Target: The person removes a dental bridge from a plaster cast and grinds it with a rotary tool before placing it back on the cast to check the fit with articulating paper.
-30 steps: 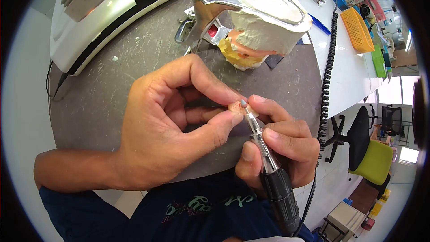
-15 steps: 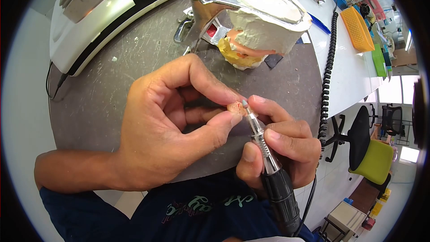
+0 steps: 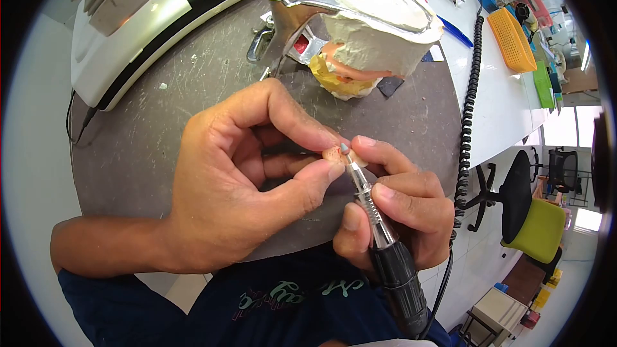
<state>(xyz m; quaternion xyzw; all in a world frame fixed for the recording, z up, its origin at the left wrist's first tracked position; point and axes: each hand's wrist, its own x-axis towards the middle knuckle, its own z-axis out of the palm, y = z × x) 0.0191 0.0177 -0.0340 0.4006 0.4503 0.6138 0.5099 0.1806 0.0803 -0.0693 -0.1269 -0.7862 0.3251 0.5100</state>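
Observation:
Between thumb and index finger, my left hand [image 3: 250, 167] pinches a small tooth-coloured dental crown piece [image 3: 332, 154] with red marks on it. Most of the piece is hidden by the fingertips. My right hand [image 3: 411, 212] grips a rotary handpiece [image 3: 376, 222], silver at the front and black at the back, pointing up and to the left. Its greyish pointed grinding tip [image 3: 345, 148] is at the crown piece; whether it touches cannot be made out. Fingers of both hands come close together around the piece.
Beyond the hands, a metal articulator [image 3: 299, 16] holds a white plaster model [image 3: 379, 38] with a yellow part below. A white and black device [image 3: 141, 32] stands at left on the scratched grey board [image 3: 135, 148]. A coiled black cord [image 3: 471, 96] runs at right, near a yellow basket [image 3: 511, 40].
The handpiece and my right hand have shifted slightly left, and the tip sits a little further left against the view. My left hand keeps its pinch with hardly any movement.

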